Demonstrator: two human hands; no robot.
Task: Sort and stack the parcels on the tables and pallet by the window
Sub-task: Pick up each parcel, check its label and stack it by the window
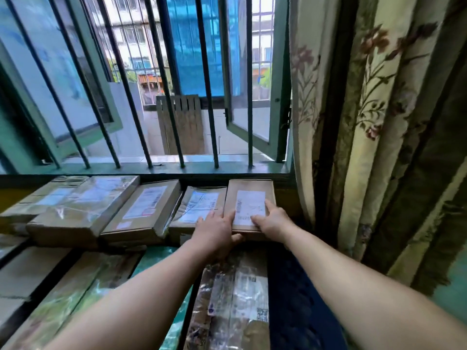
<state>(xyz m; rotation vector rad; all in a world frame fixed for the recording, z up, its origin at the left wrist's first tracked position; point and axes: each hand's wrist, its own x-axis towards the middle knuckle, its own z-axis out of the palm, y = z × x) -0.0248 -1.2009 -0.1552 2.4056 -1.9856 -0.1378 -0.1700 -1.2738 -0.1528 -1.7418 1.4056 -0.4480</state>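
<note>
**Rightmost parcel held at near edge; slip and knock-on hazards noted**

The flat brown cardboard parcel with a white label (249, 202) is held at its near end: the left hand (217, 232) is wrapped over the 7 o'clock corner, thumb beneath, and the right hand (269, 219) is pressed on the label with fingers spread. It lies rightmost in the row under the barred window (161, 97).

Risks, as judged: the neighbouring taped cardboard parcel (198, 207) at 9 o'clock is touched and could be dragged; a corner-only grip could let the far end tip.

Not determinable: what supports the parcel, its thickness, and the blurred near parcels at 6 o'clock.
</note>
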